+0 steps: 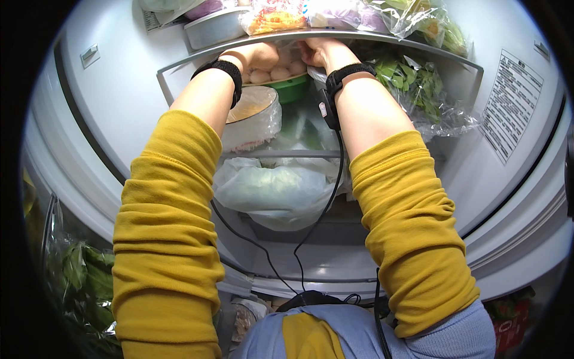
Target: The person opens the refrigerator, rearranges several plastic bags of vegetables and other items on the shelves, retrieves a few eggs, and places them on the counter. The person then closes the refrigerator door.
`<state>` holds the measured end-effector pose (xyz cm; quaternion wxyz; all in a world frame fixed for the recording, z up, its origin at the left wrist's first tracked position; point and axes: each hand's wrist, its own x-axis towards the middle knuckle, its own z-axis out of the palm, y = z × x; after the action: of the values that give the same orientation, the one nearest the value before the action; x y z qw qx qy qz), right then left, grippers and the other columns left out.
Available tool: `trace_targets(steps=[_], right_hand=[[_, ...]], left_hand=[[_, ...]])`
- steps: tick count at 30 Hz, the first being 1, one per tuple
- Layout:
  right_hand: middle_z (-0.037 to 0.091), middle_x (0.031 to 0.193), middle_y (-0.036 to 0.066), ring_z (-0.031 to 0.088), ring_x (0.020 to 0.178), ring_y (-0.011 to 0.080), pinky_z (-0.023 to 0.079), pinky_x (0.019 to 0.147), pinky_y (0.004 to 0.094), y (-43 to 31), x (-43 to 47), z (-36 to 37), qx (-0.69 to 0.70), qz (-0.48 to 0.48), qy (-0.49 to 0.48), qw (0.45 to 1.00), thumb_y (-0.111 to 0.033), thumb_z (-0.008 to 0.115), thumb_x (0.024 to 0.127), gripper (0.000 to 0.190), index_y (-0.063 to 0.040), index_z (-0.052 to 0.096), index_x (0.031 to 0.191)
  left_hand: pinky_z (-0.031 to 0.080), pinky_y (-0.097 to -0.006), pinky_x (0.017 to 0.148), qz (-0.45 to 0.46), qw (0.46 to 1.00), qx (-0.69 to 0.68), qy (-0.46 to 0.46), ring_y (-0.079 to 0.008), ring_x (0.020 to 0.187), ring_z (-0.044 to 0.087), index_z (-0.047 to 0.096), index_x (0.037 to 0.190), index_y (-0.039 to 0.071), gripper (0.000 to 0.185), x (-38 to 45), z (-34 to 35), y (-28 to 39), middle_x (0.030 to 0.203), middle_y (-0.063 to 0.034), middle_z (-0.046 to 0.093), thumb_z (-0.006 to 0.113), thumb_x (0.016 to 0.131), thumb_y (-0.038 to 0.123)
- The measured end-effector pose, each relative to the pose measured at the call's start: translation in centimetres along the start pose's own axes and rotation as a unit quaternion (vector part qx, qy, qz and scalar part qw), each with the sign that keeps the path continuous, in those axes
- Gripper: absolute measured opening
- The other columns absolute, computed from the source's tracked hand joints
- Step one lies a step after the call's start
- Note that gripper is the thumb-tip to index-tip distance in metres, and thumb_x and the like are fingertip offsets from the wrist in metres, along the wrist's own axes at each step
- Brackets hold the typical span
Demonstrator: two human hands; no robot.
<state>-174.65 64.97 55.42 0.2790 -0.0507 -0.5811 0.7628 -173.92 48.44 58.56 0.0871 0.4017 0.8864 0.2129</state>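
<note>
Both of my arms reach into a fridge, under the upper glass shelf (323, 34). Curled at the left of several eggs (280, 73) is my left hand (263, 56); its fingertips are hidden. My right hand (317, 50) is at the right side of the eggs, fingers bent, partly covered by the shelf edge. Whether either hand grips anything cannot be made out. The eggs sit in a green container (291, 89) with a pale rim. In front of it, to the left, stands a round tub (253, 119) wrapped in clear plastic.
Leafy greens in a plastic bag (412, 85) lie right of my right forearm. Below, a white plastic bag (276, 188) bulges over a shelf edge. Packed food and a metal container (217, 28) crowd the upper shelf. Black cables (329, 197) hang between my arms.
</note>
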Motion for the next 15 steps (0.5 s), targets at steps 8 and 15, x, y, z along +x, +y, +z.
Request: trace_targets(steps=[8, 15], right_hand=[[0.058, 0.1, 0.001, 0.052, 0.079, 0.0133, 0.046, 0.066, 0.0276, 0.9, -1.1, 1.0, -0.082, -0.051, 0.006, 0.995, -0.035, 0.045, 0.095, 0.031, -0.012, 0.055, 0.112], [0.06, 0.111, 0.008, 0.054, 0.094, 0.0169, 0.044, 0.082, 0.0331, 1.1, -5.2, 0.6, -0.037, -0.05, -0.147, 0.987, -0.036, 0.05, 0.09, 0.038, -0.011, 0.055, 0.119]], left_hand=[[0.031, -0.0221, 0.051, 0.033, 0.997, 0.062, 0.021, -0.0034, 0.053, 0.034, 0.067, 0.102, 0.025, 0.033, 1.0, -0.2, -1.1, 0.08, 0.0125, 0.063, 0.035, 0.093, 0.023], [0.04, -0.0187, 0.075, 0.007, 0.998, -0.065, 0.003, -0.0059, 0.078, 0.051, 0.065, 0.11, 0.02, 0.035, 1.2, -0.1, -2.2, 0.088, 0.0047, 0.066, 0.035, 0.094, 0.027]])
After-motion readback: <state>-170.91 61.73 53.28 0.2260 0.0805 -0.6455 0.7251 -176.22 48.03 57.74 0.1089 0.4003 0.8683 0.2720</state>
